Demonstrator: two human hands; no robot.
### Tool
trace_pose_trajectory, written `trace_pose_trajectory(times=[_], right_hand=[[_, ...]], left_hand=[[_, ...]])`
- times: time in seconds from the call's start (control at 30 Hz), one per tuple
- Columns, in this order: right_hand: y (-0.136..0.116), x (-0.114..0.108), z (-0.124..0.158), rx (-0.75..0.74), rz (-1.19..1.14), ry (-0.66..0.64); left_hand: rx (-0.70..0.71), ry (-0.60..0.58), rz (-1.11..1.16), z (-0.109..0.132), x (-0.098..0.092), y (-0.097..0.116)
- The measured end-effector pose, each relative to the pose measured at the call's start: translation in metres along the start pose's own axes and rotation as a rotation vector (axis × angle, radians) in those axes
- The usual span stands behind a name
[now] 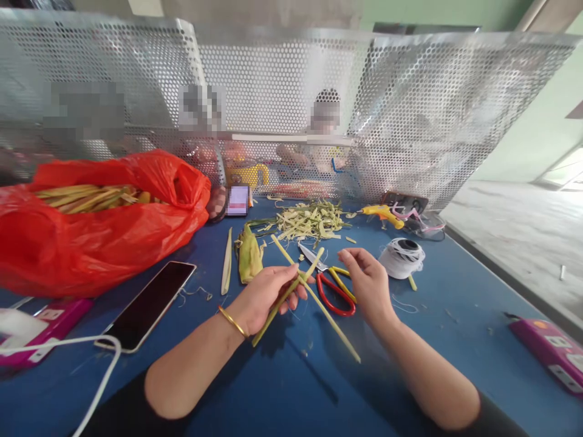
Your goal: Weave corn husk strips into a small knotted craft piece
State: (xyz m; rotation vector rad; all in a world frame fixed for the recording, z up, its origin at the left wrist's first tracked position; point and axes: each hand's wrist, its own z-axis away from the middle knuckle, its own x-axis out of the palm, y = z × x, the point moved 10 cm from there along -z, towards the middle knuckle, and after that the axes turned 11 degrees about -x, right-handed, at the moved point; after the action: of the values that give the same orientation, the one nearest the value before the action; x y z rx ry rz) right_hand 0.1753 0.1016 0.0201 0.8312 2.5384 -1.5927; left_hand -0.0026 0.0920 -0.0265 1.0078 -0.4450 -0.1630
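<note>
My left hand (266, 297), with a gold bangle at the wrist, is closed on two long yellow-green leaf strips (319, 303) that cross each other in an X over the blue table (273, 388). My right hand (368, 282) hovers just right of the crossing, fingers curled in a loose pinch with nothing visible between them. Red-handled scissors (334, 291) lie on the table directly under and between both hands. A folded green leaf bundle (249, 258) and one loose strip (226, 270) lie to the left of my left hand.
A red plastic bag (91, 243) full of leaf strips sits at the left, a phone (148, 303) beside it. Leaf scraps (310, 221), a yellow glue gun (385, 213) and a white thread spool (403, 256) lie behind. A perforated metal screen (410, 91) separates other people.
</note>
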Motion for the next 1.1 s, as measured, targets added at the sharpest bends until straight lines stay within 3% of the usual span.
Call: trace_pose_trajectory(times=[0.07,0.23,0.3,0.4,0.53,0.63,0.73,0.93,1.0,1.1], right_hand=[[0.002,0.005,0.001,0.051,-0.016,-0.062],[0.006,0.052,0.025,0.244,-0.234,-0.454],[0.007,0.059,0.031,0.288,-0.316,-0.483],[0.010,0.054,0.028,0.276,-0.299,-0.423],[-0.008,0.031,0.013,0.018,0.023,-0.311],[-0.036,0.036,0.015,-0.257,0.257,-0.428],[-0.048,0.050,0.027,-0.407,0.355,-0.584],[-0.061,0.056,0.038,-0.639,0.442,-0.579],[-0.067,0.049,0.036,-0.676,0.473,-0.499],[-0.086,0.026,0.032,-0.754,0.509,-0.244]], left_hand=[[0.003,0.013,0.010,0.000,-0.001,0.001],[0.001,0.038,-0.065,0.000,0.004,-0.005],[-0.013,0.017,-0.108,0.000,0.009,-0.009],[-0.070,-0.003,-0.110,-0.001,0.011,-0.016],[-0.080,0.074,0.033,-0.004,-0.002,-0.015],[-0.034,0.108,0.122,-0.004,-0.010,-0.008],[-0.018,0.142,0.132,-0.005,-0.013,-0.005],[-0.020,0.268,0.113,-0.006,-0.023,-0.008],[-0.034,0.256,0.154,-0.007,-0.023,-0.009],[-0.009,0.179,0.238,-0.007,-0.018,-0.006]])
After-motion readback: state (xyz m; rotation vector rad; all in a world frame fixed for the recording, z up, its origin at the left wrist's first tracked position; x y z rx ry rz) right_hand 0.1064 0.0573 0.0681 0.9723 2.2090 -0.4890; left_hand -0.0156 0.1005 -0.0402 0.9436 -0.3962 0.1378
